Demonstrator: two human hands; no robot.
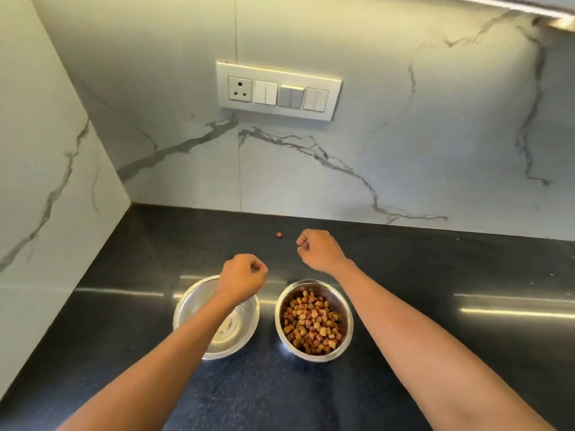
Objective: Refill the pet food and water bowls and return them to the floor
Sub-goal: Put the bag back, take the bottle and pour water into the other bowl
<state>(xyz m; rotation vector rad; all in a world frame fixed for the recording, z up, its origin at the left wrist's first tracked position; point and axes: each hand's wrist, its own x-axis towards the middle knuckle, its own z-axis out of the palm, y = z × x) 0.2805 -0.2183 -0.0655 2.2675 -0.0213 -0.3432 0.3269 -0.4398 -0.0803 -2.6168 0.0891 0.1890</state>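
Note:
Two steel bowls stand side by side on the black counter (124,321). The right-hand bowl (348,321) holds brown and reddish kibble (312,325). The left-hand bowl (249,318) shows a pale shiny inside; I cannot tell whether water is in it. My left hand (242,276) hovers over that bowl's far rim with fingers curled shut. My right hand (317,248) is beyond the food bowl, fingers closed; whether a kibble piece sits in them is unclear. One loose kibble piece (279,234) lies on the counter left of my right hand.
A marble-look wall rises behind the counter and along its left side. A switch panel with a socket (277,90) is mounted on the back wall. A cabinet underside with a light strip (553,18) shows at the top right.

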